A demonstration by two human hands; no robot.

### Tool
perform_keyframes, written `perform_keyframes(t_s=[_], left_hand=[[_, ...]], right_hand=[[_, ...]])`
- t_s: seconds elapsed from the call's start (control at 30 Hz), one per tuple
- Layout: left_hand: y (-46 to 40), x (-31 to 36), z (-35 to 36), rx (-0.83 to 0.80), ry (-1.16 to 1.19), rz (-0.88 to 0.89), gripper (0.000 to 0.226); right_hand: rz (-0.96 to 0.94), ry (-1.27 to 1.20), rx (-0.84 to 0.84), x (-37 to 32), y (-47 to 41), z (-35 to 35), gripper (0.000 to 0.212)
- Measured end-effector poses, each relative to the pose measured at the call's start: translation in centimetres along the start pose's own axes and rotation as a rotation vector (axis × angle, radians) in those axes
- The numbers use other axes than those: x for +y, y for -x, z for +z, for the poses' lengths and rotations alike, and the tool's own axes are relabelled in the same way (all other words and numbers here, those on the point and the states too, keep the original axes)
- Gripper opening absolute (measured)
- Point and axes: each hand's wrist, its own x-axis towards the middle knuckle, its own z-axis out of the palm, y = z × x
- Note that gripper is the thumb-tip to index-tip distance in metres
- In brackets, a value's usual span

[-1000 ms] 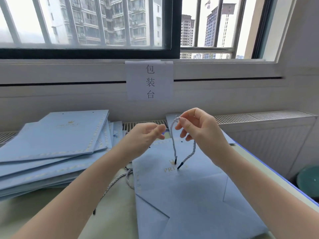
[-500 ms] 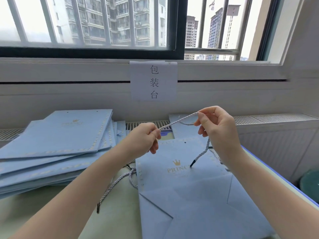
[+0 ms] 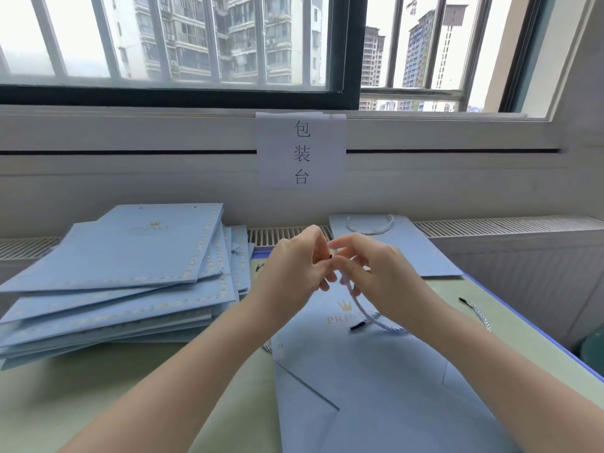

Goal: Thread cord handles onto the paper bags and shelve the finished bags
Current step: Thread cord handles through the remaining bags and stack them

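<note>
cord point(image 3: 369, 317): upper part hidden behind right hand point(image 3: 376, 273)
bag point(image 3: 376, 387): cut off at 6 o'clock edge; logo partly covered
fingertips point(image 3: 330, 253): blurred, grip unclear
stack point(image 3: 124, 276): cut at 9 o'clock

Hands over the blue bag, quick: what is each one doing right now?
Left hand: fingers pinch the black-tipped end of the white twisted cord.
Right hand: fingers curled round the same cord, which trails down onto the light blue paper bag.

Flat blue paper bag point(image 3: 376, 387), black-tipped white cord point(image 3: 369, 317) looped above
</note>
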Motion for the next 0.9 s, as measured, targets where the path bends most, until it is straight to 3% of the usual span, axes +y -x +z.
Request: perform_keyframes(t_s=[0.17,0.23,0.33,0.4,0.5,0.67,0.8,0.9], left_hand=[[0.0,-0.4,-0.2,-0.031,-0.082,0.037,0.017],[-0.2,-0.9,-0.6,-0.051,-0.265,0.075,0.007],[-0.4,-2.4,-0.8,-0.149,-0.646,-0.006,0.022],[-0.1,-3.3,-0.4,-0.269,-0.758,-0.080,0.023],[0.1,-4.2,0.3,-0.343,-0.701,-0.174,0.025],[0.0,-4.0,0.2,-0.259,-0.584,-0.268,0.029],[0.1,-4.0,0.2,-0.223,-0.512,-0.300,0.033],[0.0,-3.9,0.2,-0.188,-0.476,-0.316,0.038]], right_hand=[[0.057,-0.080,-0.075,0.4,0.1,-0.2,0.017],[0.086,-0.068,-0.093,0.9,0.0,-0.1,0.018],[0.114,-0.036,-0.070,1.6,0.0,-0.1,0.022],[0.145,-0.048,-0.055,1.8,0.0,-0.1,0.026],[0.174,-0.068,-0.051,2.0,0.0,0.0,0.027],[0.168,-0.069,-0.031,1.7,0.1,0.0,0.028],[0.143,-0.320,0.096,-0.6,-1.4,-1.7,0.024],[0.135,-0.376,0.059,-2.0,-2.9,-2.0,0.014]])
